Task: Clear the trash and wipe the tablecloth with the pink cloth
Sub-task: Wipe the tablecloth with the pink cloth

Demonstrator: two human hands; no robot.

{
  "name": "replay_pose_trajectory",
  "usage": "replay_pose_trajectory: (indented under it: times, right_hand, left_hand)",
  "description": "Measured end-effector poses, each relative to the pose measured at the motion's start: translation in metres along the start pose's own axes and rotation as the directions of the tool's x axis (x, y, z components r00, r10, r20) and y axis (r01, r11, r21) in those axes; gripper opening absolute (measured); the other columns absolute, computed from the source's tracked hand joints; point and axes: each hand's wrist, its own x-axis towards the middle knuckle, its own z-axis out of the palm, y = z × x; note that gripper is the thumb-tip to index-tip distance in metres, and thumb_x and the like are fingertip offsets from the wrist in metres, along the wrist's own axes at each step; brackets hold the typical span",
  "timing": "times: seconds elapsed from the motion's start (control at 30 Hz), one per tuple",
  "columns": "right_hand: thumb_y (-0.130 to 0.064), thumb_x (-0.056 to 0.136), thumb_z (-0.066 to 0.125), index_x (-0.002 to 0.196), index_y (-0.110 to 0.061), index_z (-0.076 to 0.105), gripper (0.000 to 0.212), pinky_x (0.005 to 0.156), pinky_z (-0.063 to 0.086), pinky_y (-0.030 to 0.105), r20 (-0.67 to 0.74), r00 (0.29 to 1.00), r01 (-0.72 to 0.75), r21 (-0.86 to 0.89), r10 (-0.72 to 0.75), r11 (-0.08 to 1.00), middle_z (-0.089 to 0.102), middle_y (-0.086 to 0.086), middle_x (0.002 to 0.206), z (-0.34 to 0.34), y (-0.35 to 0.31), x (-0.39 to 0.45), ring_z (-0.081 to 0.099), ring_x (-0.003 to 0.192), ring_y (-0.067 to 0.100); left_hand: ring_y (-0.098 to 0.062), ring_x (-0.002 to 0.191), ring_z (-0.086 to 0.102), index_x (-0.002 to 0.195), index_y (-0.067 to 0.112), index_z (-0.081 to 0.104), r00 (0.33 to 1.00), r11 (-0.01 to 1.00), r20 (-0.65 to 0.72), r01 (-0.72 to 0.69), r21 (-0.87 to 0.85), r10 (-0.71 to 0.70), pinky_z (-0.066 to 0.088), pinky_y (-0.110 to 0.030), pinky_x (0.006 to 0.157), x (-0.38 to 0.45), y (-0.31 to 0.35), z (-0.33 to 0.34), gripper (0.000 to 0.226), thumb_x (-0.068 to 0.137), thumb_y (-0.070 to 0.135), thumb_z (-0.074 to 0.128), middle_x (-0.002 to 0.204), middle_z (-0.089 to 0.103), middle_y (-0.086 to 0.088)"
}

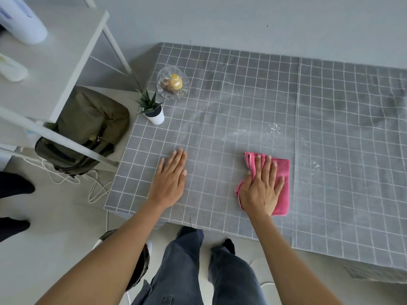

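A grey tablecloth (242, 95) with a white grid covers the table. My right hand (263, 188) lies flat on the folded pink cloth (283, 190), pressing it onto the tablecloth near the front edge. My left hand (170, 177) rests flat on the bare tablecloth to the left, fingers together, holding nothing. White specks and wet smears (273, 129) mark the tablecloth beyond the pink cloth and to its right.
A small potted plant (153, 110) and a clear glass bowl (172, 84) with a yellow item stand at the table's far left corner. A white shelf (66, 62), an olive backpack (88, 128) and white cables (92, 186) lie left of the table.
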Motion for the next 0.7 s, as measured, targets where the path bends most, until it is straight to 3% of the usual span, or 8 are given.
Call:
replay_pose_trajectory:
  times: [0.23,0.47,0.6,0.7]
  right_hand:
    - [-0.041,0.092,0.006,0.148,-0.032,-0.008,0.058,0.115,-0.013,0.044,-0.029,0.989,-0.145,0.011,0.145,0.989,-0.010,-0.007,0.159,0.002,-0.016,0.010,-0.012,0.145,0.013]
    - [-0.033,0.100,0.019,0.151,-0.028,-0.002,0.055,0.116,-0.010,0.049,-0.069,0.972,-0.222,0.041,0.224,0.974,-0.007,-0.004,0.159,0.001,-0.038,0.051,-0.012,0.145,0.015]
    - [-0.037,0.100,0.017,0.150,-0.030,-0.006,0.056,0.116,-0.009,0.050,-0.054,0.977,-0.208,0.008,0.208,0.978,-0.010,-0.006,0.159,0.003,-0.064,0.077,-0.014,0.145,0.015]
    - [-0.040,0.100,0.016,0.149,-0.031,-0.008,0.056,0.116,-0.011,0.049,-0.009,0.998,-0.060,-0.016,0.059,0.998,-0.013,-0.007,0.158,0.013,-0.102,0.082,-0.015,0.144,0.016]
  left_hand:
    - [-0.010,0.146,-0.010,0.152,0.020,0.000,1.000,1.000,-0.016,-0.016,-0.010,0.016,-0.007,-0.037,0.119,0.066,-0.038,-0.023,0.058,0.098,0.040,0.001,0.159,-0.008,0.005]
    - [-0.009,0.146,-0.009,0.152,0.021,-0.001,0.998,0.998,-0.024,-0.060,-0.011,0.059,-0.007,-0.036,0.119,0.068,-0.049,-0.024,0.055,0.100,0.037,0.004,0.159,-0.007,0.007]
    - [-0.009,0.146,-0.008,0.152,0.021,-0.001,0.998,0.999,-0.037,-0.047,-0.006,0.047,-0.005,-0.038,0.120,0.069,-0.050,-0.022,0.054,0.100,0.036,0.003,0.159,-0.006,0.006]
    - [-0.009,0.147,-0.008,0.152,0.021,0.000,0.998,0.999,-0.047,-0.047,0.015,0.047,-0.004,-0.038,0.120,0.069,-0.050,-0.020,0.054,0.100,0.035,0.004,0.159,-0.005,0.006]
